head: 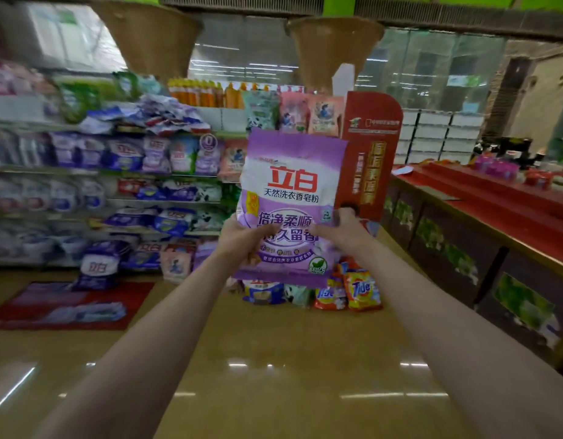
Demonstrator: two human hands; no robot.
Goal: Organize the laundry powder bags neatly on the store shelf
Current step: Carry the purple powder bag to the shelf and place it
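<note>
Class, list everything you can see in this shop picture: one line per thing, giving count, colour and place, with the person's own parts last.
Purple bag: one, purple and white, held upright at centre.
Shelf bags: many, mostly blue, purple and white, on the shelves at left.
Tide bags: two, orange, on the floor below the purple bag.
Orange bottles: a row, top shelf.
Red stand: one, behind the purple bag.
Red counter: one, right.
Red mat: one, floor at left.
Baskets: two, tan, overhead.
Left hand: grips the purple bag's left edge.
Right hand: grips its right edge.
</note>
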